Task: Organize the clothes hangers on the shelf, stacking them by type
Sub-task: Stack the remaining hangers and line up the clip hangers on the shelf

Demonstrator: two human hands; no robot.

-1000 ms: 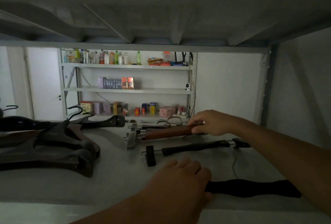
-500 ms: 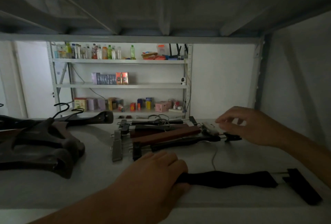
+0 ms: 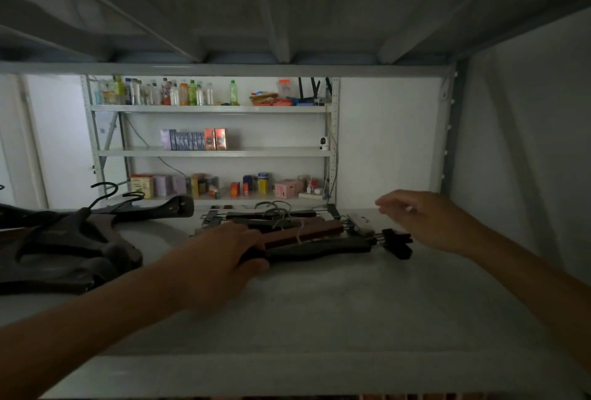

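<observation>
A pile of clip hangers [image 3: 307,230], brown and black bars with metal hooks, lies at the back middle of the white shelf [image 3: 319,319]. My left hand [image 3: 220,259] grips the left end of a black clip hanger [image 3: 323,251], which lies against the front of that pile. My right hand [image 3: 428,222] hovers just right of the pile, fingers loosely spread, holding nothing. A heap of dark wide-shouldered coat hangers [image 3: 64,246] lies at the left of the shelf, hooks pointing up and back.
The upper shelf board [image 3: 287,16] hangs low overhead. A grey upright post [image 3: 452,131] and a side wall close the right. Behind stands a white rack [image 3: 211,152] with bottles and boxes.
My left hand carried the black clip hanger from the front of the shelf back to the pile. My right hand let go of the pile's right end and lifted slightly.
</observation>
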